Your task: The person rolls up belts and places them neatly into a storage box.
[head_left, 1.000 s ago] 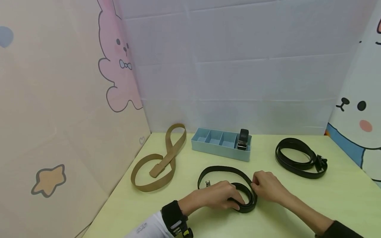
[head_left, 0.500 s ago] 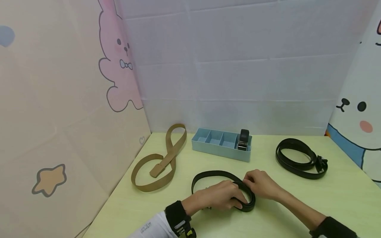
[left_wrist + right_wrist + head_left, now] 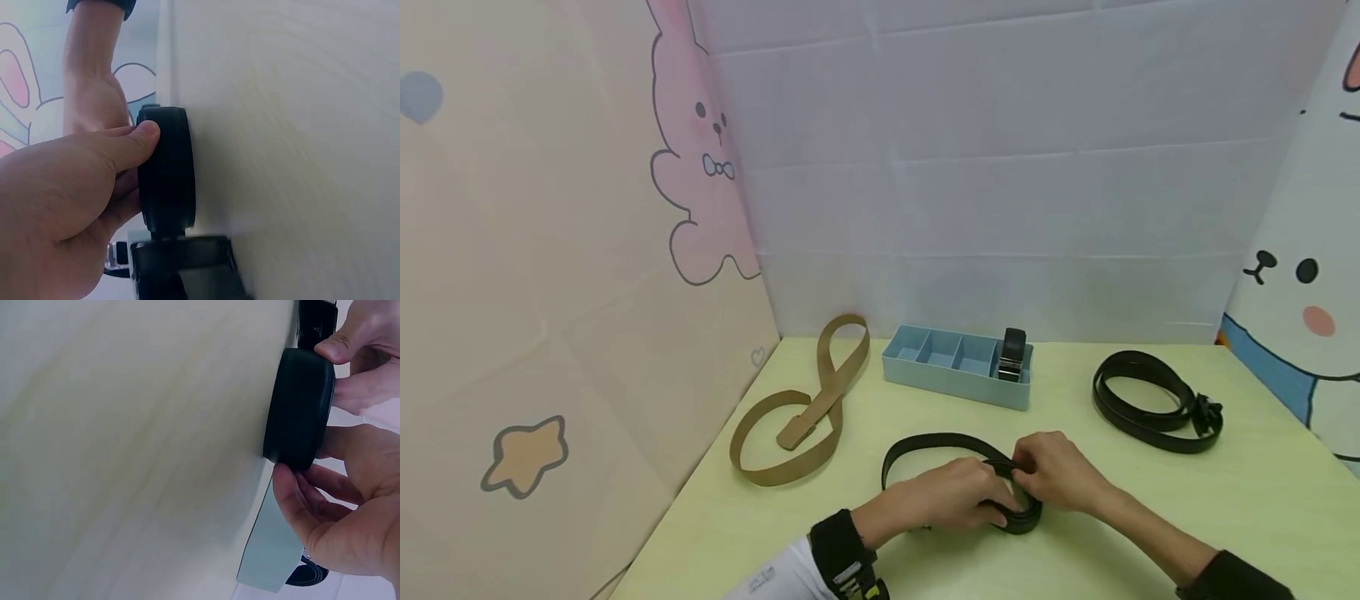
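Observation:
A black belt point(image 3: 936, 441) stands on edge on the table, part coiled, with a wide loop trailing behind my left wrist. My left hand point(image 3: 951, 496) grips the coil, its thumb on the outer side and fingers reaching inside. With thumb and fingers my right hand point(image 3: 1060, 473) pinches the coil's far right side, where the loop joins it. In the right wrist view, the coiled belt point(image 3: 300, 409) lies between both hands, and a dark shiny piece with lettering point(image 3: 317, 324) shows past the left thumb. My left forearm mostly hides the loop's near end in the head view.
Behind the hands stands a blue divided box point(image 3: 951, 383), with a rolled black belt point(image 3: 1012, 354) in its rightmost compartment. A tan belt point(image 3: 786, 475) lies loosely looped at left. Another looped black belt point(image 3: 1138, 417) lies at right. Printed sheets enclose the table.
My right hand has shifted left and closer to my left hand. The belt's trailing loop has slid left and sits lower, and its end piece has gone behind my left forearm.

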{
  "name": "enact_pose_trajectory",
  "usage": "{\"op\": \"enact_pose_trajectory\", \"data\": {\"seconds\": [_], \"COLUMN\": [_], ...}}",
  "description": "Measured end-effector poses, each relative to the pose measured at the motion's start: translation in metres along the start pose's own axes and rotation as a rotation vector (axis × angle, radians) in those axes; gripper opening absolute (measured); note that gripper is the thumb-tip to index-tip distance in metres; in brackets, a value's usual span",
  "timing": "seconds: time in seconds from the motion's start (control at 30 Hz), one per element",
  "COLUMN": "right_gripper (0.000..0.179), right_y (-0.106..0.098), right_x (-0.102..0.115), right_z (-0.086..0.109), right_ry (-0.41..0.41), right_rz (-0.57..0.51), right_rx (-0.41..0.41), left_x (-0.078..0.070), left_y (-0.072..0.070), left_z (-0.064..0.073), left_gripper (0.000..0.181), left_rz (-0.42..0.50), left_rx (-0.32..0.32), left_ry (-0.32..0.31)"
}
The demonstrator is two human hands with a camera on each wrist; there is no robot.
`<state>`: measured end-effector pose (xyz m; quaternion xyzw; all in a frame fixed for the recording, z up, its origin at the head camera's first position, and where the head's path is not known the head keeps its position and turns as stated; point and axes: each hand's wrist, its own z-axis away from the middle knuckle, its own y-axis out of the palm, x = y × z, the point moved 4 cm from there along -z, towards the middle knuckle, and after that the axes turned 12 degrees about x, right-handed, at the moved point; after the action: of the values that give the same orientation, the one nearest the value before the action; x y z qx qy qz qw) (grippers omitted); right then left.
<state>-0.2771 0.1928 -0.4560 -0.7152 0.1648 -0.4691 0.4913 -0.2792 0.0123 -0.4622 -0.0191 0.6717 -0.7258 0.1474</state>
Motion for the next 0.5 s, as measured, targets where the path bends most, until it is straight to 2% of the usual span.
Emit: {"op": "enact_pose_trajectory", "data": {"seconds": [0.1, 0.2, 0.27, 0.4, 0.5], "right_gripper": [0.017, 0.015, 0.015, 0.015, 0.015], "right_y": [0.0, -0.001, -0.003, -0.005, -0.007], "right_x": [0.003, 0.002, 0.001, -0.001, -0.001], "right_z": [0.0, -0.001, -0.002, -0.005, -0.006], "right_ry": [0.031, 0.043, 0.042, 0.062, 0.081], "right_rz": [0.028, 0.042, 0.049, 0.055, 0.047], "right_rx": [-0.001, -0.004, -0.007, -0.004, 0.007], "left_x": [0.005, 0.011, 0.017, 0.029, 0.035], "left_y": [-0.004, -0.012, -0.016, -0.019, -0.017], "left_z": [0.013, 0.035, 0.052, 0.083, 0.095], "left_gripper": [0.028, 0.034, 0.039, 0.054, 0.064], "left_rz": [-0.005, 0.037, 0.085, 0.174, 0.209], "left_rx": [-0.049, -0.1, -0.102, -0.01, 0.069], "left_ry": [-0.059, -0.168, -0.246, -0.36, -0.375]}}
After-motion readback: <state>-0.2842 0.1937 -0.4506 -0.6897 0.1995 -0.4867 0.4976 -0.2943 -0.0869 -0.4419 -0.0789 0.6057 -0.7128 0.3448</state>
